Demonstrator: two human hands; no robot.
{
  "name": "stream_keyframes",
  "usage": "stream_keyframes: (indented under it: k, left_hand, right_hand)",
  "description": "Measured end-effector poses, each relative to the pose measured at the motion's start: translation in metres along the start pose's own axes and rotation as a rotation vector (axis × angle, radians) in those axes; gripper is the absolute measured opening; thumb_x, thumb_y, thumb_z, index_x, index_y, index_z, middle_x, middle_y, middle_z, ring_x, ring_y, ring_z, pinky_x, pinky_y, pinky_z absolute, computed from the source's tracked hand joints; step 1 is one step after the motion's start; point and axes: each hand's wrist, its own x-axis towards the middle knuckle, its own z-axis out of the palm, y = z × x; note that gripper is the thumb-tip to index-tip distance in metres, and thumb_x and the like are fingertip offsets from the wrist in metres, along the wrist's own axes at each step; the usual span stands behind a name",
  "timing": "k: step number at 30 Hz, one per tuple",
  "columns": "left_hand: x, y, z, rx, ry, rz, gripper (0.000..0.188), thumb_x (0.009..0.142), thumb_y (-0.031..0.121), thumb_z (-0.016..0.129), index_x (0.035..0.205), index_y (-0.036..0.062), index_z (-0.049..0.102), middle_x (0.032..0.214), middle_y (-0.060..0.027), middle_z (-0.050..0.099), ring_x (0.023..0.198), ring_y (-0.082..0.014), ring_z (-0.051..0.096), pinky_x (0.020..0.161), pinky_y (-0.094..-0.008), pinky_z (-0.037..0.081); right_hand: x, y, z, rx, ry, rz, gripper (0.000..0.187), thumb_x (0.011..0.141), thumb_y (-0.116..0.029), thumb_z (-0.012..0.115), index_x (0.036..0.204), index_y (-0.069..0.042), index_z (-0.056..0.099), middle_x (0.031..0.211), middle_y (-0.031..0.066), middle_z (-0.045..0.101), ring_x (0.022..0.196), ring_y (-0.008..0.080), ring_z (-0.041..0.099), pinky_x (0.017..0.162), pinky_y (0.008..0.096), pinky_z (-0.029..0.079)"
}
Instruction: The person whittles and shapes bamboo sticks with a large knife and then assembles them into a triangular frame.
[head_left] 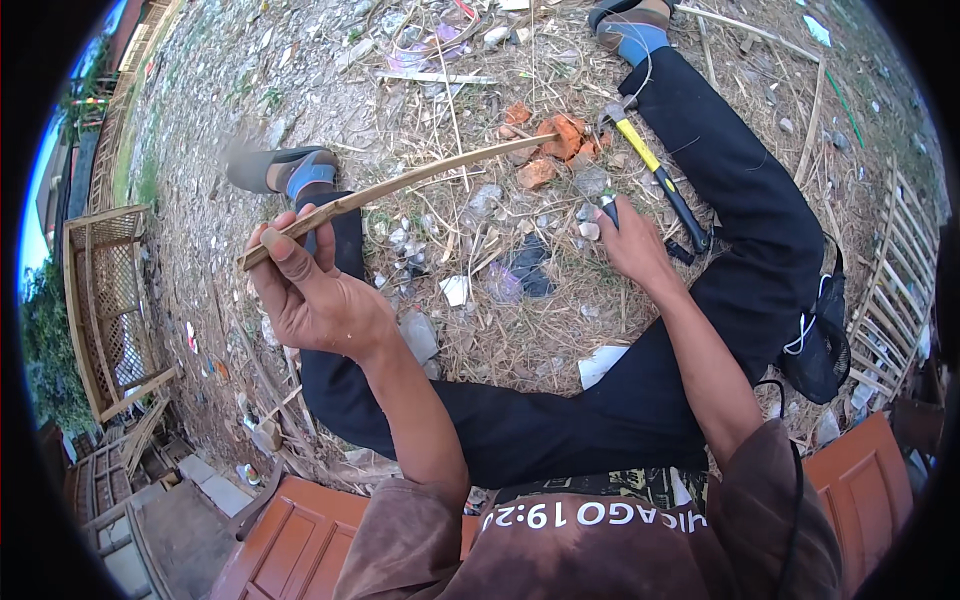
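My left hand [322, 300] is raised, its thumb and fingers pinching the thick near end of a long bamboo strip [420, 173]. The strip slants up to the right, and its thin far end lies over broken orange brick pieces [566, 137]. Closed around a small dark-handled tool [609, 207] is my right hand [637, 243], low over the ground between my legs. The tool's working end is hard to make out. A hammer [652, 168] with a yellow and black handle lies just beyond my right hand, beside my right leg.
Stones, dry grass and litter cover the ground. A lattice wooden frame [108, 310] stands at the left, and a slatted bamboo panel [893, 275] lies at the right. Near my right hip is a black bag [818, 345]. Reddish-brown panelled wood [300, 540] is behind me.
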Motion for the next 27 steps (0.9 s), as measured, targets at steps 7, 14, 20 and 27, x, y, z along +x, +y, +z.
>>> stream_keyframes:
  k: [7, 14, 20, 27]
  left_hand:
    - [0.002, -0.01, -0.011, -0.06, -0.061, -0.001, 0.031, 0.095, 0.019, 0.061, 0.118, -0.0017, 0.057, 0.104, -0.0124, 0.067, 0.091, -0.0193, 0.068, 0.074, -0.029, 0.061]
    - [-0.013, -0.016, -0.031, -0.046, -0.13, 0.15, 0.03, 0.096, 0.019, 0.059, 0.115, -0.0036, 0.056, 0.104, -0.0132, 0.062, 0.092, -0.0215, 0.066, 0.073, -0.0311, 0.063]
    - [-0.02, -0.012, -0.041, -0.015, -0.118, 0.12, 0.03, 0.095, 0.018, 0.061, 0.112, -0.0058, 0.057, 0.1, -0.014, 0.063, 0.09, -0.0193, 0.065, 0.071, -0.0305, 0.062]
    - [-0.017, -0.009, -0.048, 0.101, -0.057, 0.054, 0.028, 0.096, 0.017, 0.059, 0.112, -0.0053, 0.059, 0.102, -0.0139, 0.063, 0.091, -0.0185, 0.065, 0.073, -0.031, 0.063]
  right_hand:
    - [-0.041, -0.08, -0.021, 0.253, -0.079, -0.308, 0.032, 0.098, -0.033, 0.051, 0.1, -0.001, 0.048, 0.066, 0.0232, 0.059, 0.066, 0.0445, 0.06, 0.061, 0.0506, 0.043]
    - [-0.082, -0.152, -0.022, 0.411, -0.132, -0.627, 0.029, 0.094, -0.028, 0.058, 0.098, 0.0, 0.048, 0.057, 0.0201, 0.056, 0.054, 0.0433, 0.058, 0.049, 0.0508, 0.043]
    - [-0.074, -0.132, -0.008, 0.295, 0.017, -0.723, 0.023, 0.089, -0.02, 0.064, 0.093, -0.001, 0.05, 0.057, 0.0173, 0.058, 0.053, 0.0389, 0.061, 0.046, 0.0458, 0.047]
    - [-0.063, -0.119, -0.006, 0.104, 0.016, -0.612, 0.025, 0.092, -0.023, 0.061, 0.096, -0.001, 0.051, 0.066, 0.0209, 0.062, 0.059, 0.0404, 0.063, 0.049, 0.0482, 0.047]
